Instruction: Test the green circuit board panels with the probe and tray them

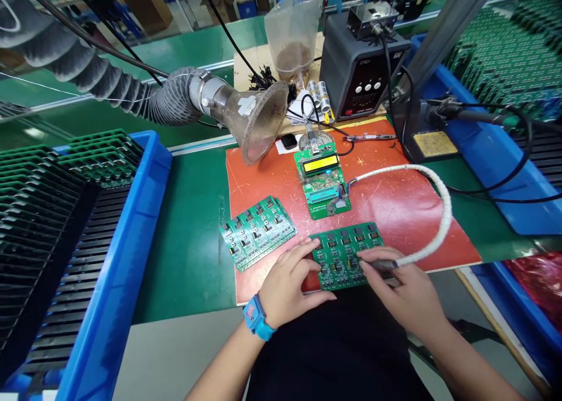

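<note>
A green panel of circuit boards [346,275] with small digit displays lies on the red mat in front of me. My left hand [290,278], with a blue wrist strap [258,319], rests at the panel's left edge; its fingers are spread and the fingertips touch the board. My right hand [406,287] pinches a dark probe [383,264] at the end of a white-sleeved cable [445,208]. The probe's tip is over the right part of the panel, hidden by my fingers. That cable runs to a green programmer board [325,184] with a lit yellow screen.
Stacked green panels [259,231] lie left of my hands. Blue bins [149,161] with upright boards flank the bench. A fume-extractor funnel [263,123] hangs at the back left. Behind stand a soldering station [364,67] and a plastic bag [292,32]; tweezers [371,137] lie before them.
</note>
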Demonstrator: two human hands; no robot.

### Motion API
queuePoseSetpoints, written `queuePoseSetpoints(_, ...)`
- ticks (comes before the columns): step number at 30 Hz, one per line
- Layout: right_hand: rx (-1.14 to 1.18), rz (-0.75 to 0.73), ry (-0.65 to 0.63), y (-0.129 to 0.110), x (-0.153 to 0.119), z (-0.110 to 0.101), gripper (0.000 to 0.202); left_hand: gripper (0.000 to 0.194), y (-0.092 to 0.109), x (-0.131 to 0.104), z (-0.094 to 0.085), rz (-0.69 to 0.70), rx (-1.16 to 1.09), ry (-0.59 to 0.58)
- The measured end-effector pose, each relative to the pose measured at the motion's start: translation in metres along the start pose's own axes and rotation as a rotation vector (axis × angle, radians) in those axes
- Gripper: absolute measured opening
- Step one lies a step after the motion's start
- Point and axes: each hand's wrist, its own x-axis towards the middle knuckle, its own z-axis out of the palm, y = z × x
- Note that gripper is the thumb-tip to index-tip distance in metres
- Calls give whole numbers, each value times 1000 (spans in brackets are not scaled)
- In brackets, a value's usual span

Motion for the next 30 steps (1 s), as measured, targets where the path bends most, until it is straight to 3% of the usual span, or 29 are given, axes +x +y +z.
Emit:
queuePoseSetpoints(7,85,53,-7,3,-4,0,7,46,-1,-1,1,-9,0,-2)
queuePoseSetpoints(16,117,90,-23,4,-3,-2,7,68,13,5,1,20,176,-87)
queuePoseSetpoints(22,122,93,-25,4,-2,-1,6,58,25,13,14,5,362,-103)
queuePoseSetpoints(30,128,89,-28,7,-4,-1,7,51,27,14,14,-44,295,-129)
